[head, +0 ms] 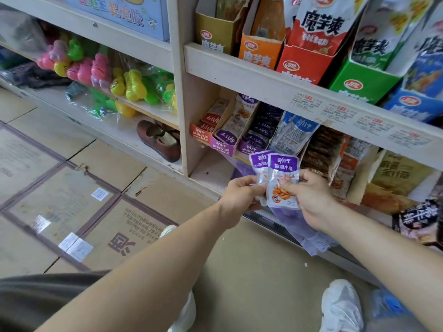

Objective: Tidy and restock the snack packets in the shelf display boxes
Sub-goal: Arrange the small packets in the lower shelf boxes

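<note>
My left hand (239, 196) pinches a purple-topped snack packet (259, 165) that is mostly hidden behind a second one. My right hand (309, 198) grips that front purple-and-silver packet (282, 182) by its right edge. A translucent purple bag (309, 233) hangs below my right hand. Both hands are in front of the lower shelf. Just above them stands a purple display box (224, 146) with similar packets inside, and a red display box (200, 131) stands to its left.
Dark purple packets (257, 133), blue packets (291, 134) and brown packets (323, 152) fill the lower shelf to the right. Tall snack boxes (304, 61) line the upper shelf. Plastic toys (100, 70) and a brown shoe (159, 140) are at left. Flattened cardboard (72, 188) covers the floor.
</note>
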`<act>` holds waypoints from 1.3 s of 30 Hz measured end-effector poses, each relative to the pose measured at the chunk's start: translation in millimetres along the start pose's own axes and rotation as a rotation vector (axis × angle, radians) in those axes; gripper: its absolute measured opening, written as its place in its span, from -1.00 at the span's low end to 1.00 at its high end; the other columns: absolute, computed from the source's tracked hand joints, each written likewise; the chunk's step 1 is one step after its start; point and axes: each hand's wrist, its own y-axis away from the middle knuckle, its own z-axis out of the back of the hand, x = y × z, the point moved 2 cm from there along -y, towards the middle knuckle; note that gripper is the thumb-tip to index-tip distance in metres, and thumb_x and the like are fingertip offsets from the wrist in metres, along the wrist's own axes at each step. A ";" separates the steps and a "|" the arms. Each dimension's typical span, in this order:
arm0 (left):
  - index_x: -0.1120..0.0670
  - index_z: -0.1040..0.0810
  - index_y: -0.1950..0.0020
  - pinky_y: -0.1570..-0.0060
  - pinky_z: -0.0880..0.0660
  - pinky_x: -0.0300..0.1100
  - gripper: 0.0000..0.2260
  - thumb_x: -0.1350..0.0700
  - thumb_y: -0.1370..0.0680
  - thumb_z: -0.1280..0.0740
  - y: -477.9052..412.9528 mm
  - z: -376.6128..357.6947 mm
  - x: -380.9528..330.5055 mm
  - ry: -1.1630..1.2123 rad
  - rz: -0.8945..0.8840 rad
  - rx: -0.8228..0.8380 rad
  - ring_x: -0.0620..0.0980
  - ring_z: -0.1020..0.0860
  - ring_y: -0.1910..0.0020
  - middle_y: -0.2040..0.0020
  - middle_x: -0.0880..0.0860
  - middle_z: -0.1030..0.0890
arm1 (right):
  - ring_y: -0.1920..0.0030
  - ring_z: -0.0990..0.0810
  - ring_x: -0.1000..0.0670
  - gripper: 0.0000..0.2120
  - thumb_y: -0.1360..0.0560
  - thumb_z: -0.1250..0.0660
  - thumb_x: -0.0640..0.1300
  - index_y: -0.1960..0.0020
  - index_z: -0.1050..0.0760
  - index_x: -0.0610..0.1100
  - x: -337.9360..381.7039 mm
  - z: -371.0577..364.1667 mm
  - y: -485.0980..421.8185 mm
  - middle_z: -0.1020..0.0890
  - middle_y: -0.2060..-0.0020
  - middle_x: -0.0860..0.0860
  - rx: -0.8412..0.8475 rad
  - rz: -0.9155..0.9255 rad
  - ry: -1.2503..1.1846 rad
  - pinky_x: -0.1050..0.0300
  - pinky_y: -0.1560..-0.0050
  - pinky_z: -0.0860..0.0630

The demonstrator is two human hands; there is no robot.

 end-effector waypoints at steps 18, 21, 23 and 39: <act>0.14 -0.34 -0.47 0.19 -0.67 -0.22 -0.49 0.35 -0.57 -0.41 -48.3 50.8 -39.6 0.583 -0.136 -0.442 0.09 -0.67 -0.15 -0.20 0.16 -0.64 | 0.09 -0.70 -0.05 -0.81 -0.49 -0.49 -0.27 0.06 -0.53 -0.03 7.8 9.7 -7.8 -0.71 0.09 -0.06 -0.111 0.202 0.200 -0.01 0.08 -0.64; 0.14 -0.40 -0.44 -0.11 -0.65 -0.08 -0.55 0.39 -0.58 -0.36 -51.1 54.4 -39.1 0.618 -0.147 -0.442 0.09 -0.70 -0.11 -0.17 0.19 -0.66 | 0.10 -0.71 -0.07 -0.80 -0.48 -0.49 -0.28 0.07 -0.53 -0.03 9.2 12.2 -12.0 -0.71 0.10 -0.07 -0.158 0.233 0.177 -0.04 0.04 -0.65; 0.12 -0.45 -0.39 -0.18 -0.63 -0.03 -0.59 0.39 -0.58 -0.36 -51.1 57.6 -42.8 0.660 -0.172 -0.432 0.09 -0.72 -0.03 -0.14 0.19 -0.67 | 0.10 -0.71 -0.08 -0.80 -0.48 -0.49 -0.28 0.07 -0.54 -0.03 10.7 13.1 -13.7 -0.71 0.11 -0.06 -0.169 0.240 0.151 -0.02 0.05 -0.64; -0.04 -0.59 0.05 0.04 -0.61 -0.06 -0.92 0.05 -0.52 -0.47 -48.0 42.3 -22.5 -0.461 -0.276 -0.568 -0.04 -0.62 0.04 0.08 -0.09 -0.62 | 0.07 -0.71 -0.11 -0.82 -0.50 -0.45 -0.30 0.07 -0.57 -0.04 14.5 18.4 -19.2 -0.71 0.10 -0.06 -0.195 0.220 0.089 -0.18 -0.04 -0.65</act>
